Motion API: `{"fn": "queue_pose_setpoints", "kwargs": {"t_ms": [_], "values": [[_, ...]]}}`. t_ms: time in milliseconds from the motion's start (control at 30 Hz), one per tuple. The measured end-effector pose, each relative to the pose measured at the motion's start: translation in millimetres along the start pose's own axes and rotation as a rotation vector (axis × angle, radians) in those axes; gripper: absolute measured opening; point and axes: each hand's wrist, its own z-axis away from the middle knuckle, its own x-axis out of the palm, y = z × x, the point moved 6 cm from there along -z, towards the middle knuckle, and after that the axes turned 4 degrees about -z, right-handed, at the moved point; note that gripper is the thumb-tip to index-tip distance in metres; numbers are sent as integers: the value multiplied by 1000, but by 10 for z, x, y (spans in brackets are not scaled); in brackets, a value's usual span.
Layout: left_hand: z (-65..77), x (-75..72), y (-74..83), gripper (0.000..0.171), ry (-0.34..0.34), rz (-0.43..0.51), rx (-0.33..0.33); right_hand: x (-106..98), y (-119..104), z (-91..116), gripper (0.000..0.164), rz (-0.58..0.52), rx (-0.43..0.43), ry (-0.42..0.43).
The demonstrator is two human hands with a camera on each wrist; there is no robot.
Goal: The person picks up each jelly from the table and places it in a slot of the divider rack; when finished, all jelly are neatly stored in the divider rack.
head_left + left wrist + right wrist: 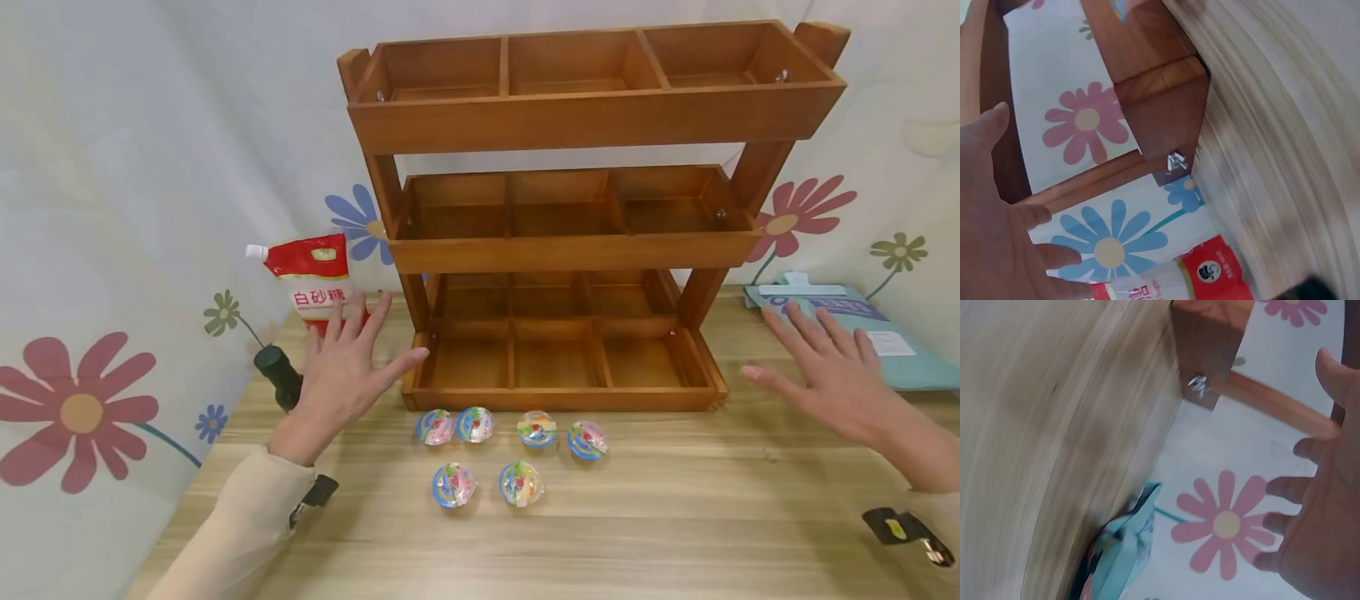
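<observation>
My left hand (339, 385) is held out with fingers spread, overlapping the lower part of a red and white sugar bag (315, 279) in the head view. On the other side, my right hand (836, 379) is likewise spread, nearest to a light blue pouch (907, 354). Neither hand holds anything. Between them stands a brown wooden tiered rack (562, 254) with divided compartments. Several small jelly cups (453, 485) with blue-edged printed lids lie in front of it, some close to its lower front edge and others, such as a yellowish jelly cup (521, 483), nearer to me.
A dark green bottle (279, 375) with its cap end showing is partly behind my left hand. The wood-grain table (637, 533) extends toward me. A white cloth backdrop (172, 167) with printed flowers hangs behind and along the left.
</observation>
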Motion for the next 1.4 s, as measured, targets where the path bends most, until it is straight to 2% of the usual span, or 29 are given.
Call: {"fn": "queue_pose_setpoints", "kwargs": {"t_ms": [167,300,400,500,667,867,1067,1233,1400], "values": [[4,55,20,99,-60,127,-15,3,-185,11,91,-102,-122,18],[25,88,16,97,-74,201,-19,-7,-335,24,88,-162,-188,36],[39,116,3,95,-72,269,-26,-3,-456,27,88,-216,-204,25],[28,149,-11,94,-56,375,-36,14,-582,25,89,-287,-188,-12],[-35,217,-34,87,-21,576,-63,19,-845,-6,88,-357,-218,-26],[-106,322,-95,80,-11,760,-144,37,-1066,-26,79,-430,-196,-69],[-190,416,-158,69,25,932,-185,104,-1217,-77,65,-565,-246,-52],[-209,509,-210,58,35,1030,-202,210,-1317,-140,56,-656,-270,-57],[-228,581,-226,56,19,1056,-206,322,-1378,-187,51,-742,-288,-77]]}}
